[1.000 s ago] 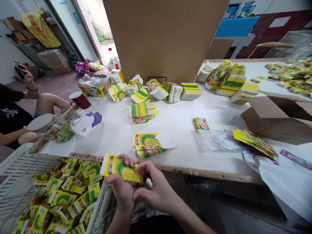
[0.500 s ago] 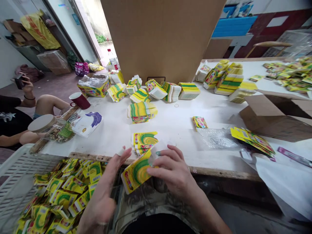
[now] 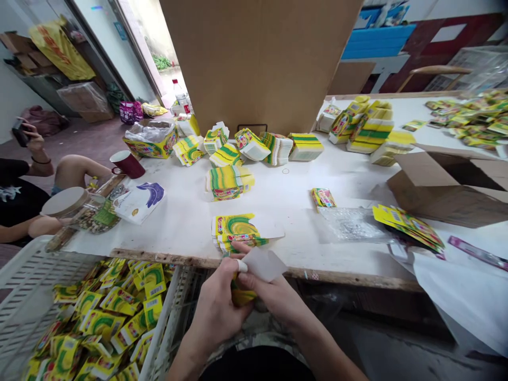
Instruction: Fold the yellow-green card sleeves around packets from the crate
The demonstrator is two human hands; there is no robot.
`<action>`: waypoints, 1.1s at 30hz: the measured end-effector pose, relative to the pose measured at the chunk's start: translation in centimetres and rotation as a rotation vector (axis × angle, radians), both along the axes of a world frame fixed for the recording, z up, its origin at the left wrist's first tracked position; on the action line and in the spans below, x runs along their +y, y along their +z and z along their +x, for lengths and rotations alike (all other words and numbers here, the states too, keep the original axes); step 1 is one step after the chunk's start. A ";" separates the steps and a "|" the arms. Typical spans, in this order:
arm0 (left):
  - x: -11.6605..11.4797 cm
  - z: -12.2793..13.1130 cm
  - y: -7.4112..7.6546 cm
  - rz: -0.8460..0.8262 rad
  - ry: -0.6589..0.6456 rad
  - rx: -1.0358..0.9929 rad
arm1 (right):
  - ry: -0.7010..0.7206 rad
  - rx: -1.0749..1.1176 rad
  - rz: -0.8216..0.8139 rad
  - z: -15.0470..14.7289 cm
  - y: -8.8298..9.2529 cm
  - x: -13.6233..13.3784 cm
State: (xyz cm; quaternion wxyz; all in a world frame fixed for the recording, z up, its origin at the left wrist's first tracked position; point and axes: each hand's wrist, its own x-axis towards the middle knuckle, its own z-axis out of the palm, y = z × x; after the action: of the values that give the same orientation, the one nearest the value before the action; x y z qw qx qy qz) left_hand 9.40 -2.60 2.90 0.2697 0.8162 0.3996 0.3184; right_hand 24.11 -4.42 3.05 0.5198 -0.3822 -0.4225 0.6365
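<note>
Close to my lap, both hands are closed around a small yellow carton (image 3: 242,297), mostly hidden by my fingers. My left hand (image 3: 216,304) grips it from the left, with a white wrap on one finger. From the other side, my right hand (image 3: 278,301) presses against it. A whitish translucent piece (image 3: 265,264) sticks up from between the hands; I cannot tell whether it is part of the carton. Just beyond, a stack of flat yellow-green cartons (image 3: 237,226) lies near the table edge, its right end showing white flaps.
On my left stands a white plastic basket (image 3: 159,330) with many yellow packs. Bundles of flat cartons (image 3: 305,147) line the back, before a tall cardboard sheet (image 3: 262,63). An opened cardboard box (image 3: 444,193) sits right. A mug (image 3: 129,164) and jar (image 3: 75,209) stand left, near a seated person (image 3: 24,190).
My left hand has moved right from beside the basket and closed on the carton together with my right hand. The carton has turned and is now mostly covered by fingers.
</note>
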 end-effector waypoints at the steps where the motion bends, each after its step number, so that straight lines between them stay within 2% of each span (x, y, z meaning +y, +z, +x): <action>1: 0.2 0.0 0.1 -0.061 0.029 0.023 | -0.027 -0.043 0.052 0.1 -0.1 -0.1; 3: 0.4 0.0 -0.2 -0.148 0.040 0.033 | -0.041 -0.208 0.187 0.2 -0.4 -0.2; 6: 0.6 0.2 -1.2 -0.109 0.011 -0.005 | -0.047 -0.487 0.361 0.3 -1.0 -0.3; 8: 0.7 0.2 -1.7 -0.039 0.086 0.021 | -0.136 -0.558 0.394 0.5 -1.3 -0.1; 10: 0.8 -0.1 -1.6 -0.032 0.193 0.090 | -0.221 -0.581 0.407 1.0 -1.5 0.1; 12: 0.9 -0.8 -0.9 -0.059 0.223 0.139 | -0.174 -0.637 0.462 1.5 -1.5 0.3; 15: 1.2 -1.9 0.4 -0.026 0.170 0.150 | -0.035 -0.744 0.528 2.1 -1.5 0.5; 19: 1.6 -2.9 1.4 -0.016 0.143 0.169 | 0.031 -0.769 0.500 3.1 -0.4 0.7; 22: 1.6 -2.8 1.7 0.023 0.100 0.191 | 0.103 -0.732 0.484 3.5 0.6 0.8; 25: 1.3 -1.9 1.7 0.175 0.118 0.164 | -0.021 -0.593 0.390 2.7 0.5 0.6; 27: 1.0 -1.4 1.2 0.283 0.165 0.150 | -0.112 -0.441 0.276 1.8 -0.1 0.5; 29: 0.8 -1.1 0.4 0.361 0.224 0.169 | -0.137 -0.377 0.171 0.9 -0.8 0.5; 31: 0.6 -1.2 -0.5 0.385 0.270 0.193 | -0.151 -0.420 0.142 0.2 -1.2 0.7; 33: 0.5 -1.4 -1.2 0.362 0.284 0.205 | -0.194 -0.494 0.193 -0.3 -1.3 1.0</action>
State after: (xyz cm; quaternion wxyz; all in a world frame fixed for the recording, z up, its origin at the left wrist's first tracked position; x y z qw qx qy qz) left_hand 7.95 -2.14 1.72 0.0296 0.8151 0.4718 0.3350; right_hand 23.80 -3.46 1.74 0.4935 -0.5132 -0.5566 0.4282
